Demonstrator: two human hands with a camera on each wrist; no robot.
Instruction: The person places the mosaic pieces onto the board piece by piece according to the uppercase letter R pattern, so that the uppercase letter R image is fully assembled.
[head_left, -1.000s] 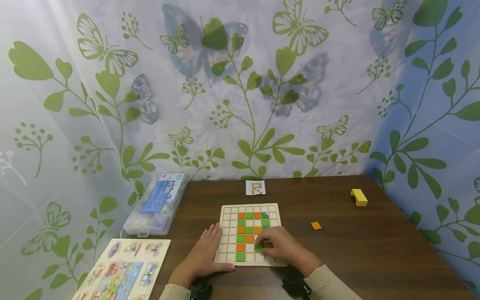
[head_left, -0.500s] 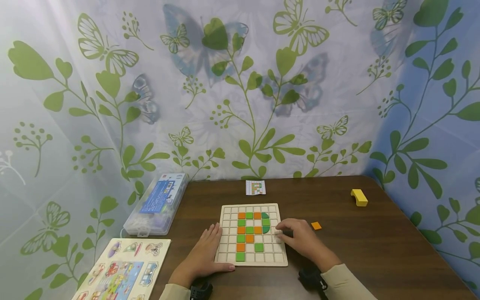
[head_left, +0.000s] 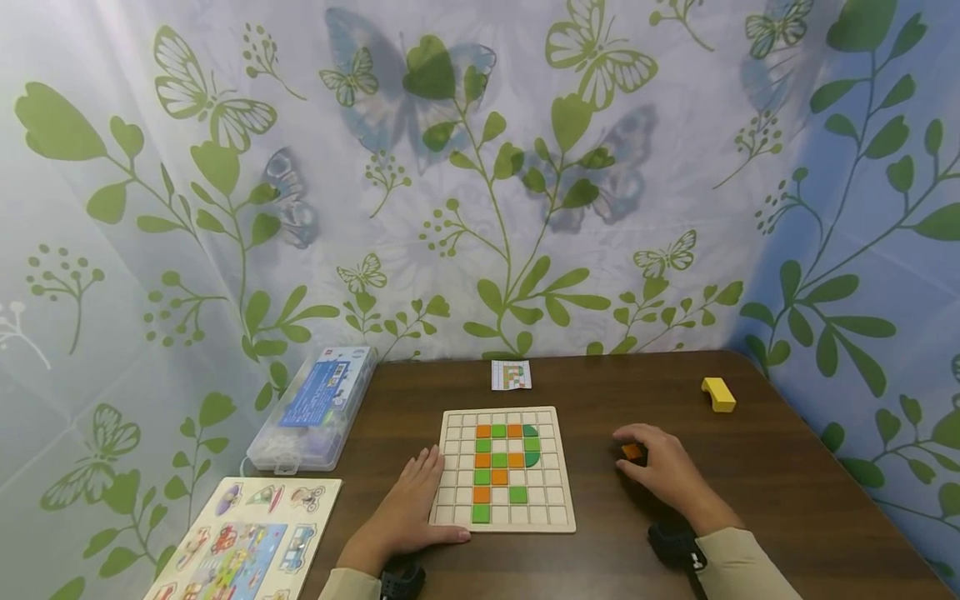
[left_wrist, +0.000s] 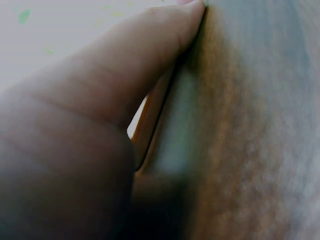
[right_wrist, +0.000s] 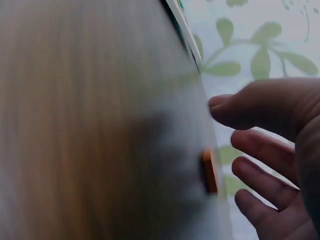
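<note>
The wooden grid board (head_left: 551, 517) lies on the table in the head view, with orange and green tiles set in its squares. A lone green square tile (head_left: 517, 495) sits at its lower right. My left hand (head_left: 401, 508) rests along the board's left edge, fingers straight and thumb at the near corner. Beside the board, my right hand (head_left: 671, 471) hovers with thumb and fingers spread around a loose orange square tile (head_left: 631, 451). The right wrist view shows that orange tile (right_wrist: 210, 171) on the tabletop, with a gap between it and the fingers.
A small printed pattern card (head_left: 512, 376) lies behind the board. Far right stands a yellow arch-shaped block (head_left: 719, 395). On the left are a clear plastic case (head_left: 315, 412) with a blue label and a picture puzzle board (head_left: 300, 500). A patterned curtain surrounds the table (head_left: 600, 567).
The right hand has let go of the green tile on the board and moved right, off the board, to the loose orange tile. The left hand has stayed put.
</note>
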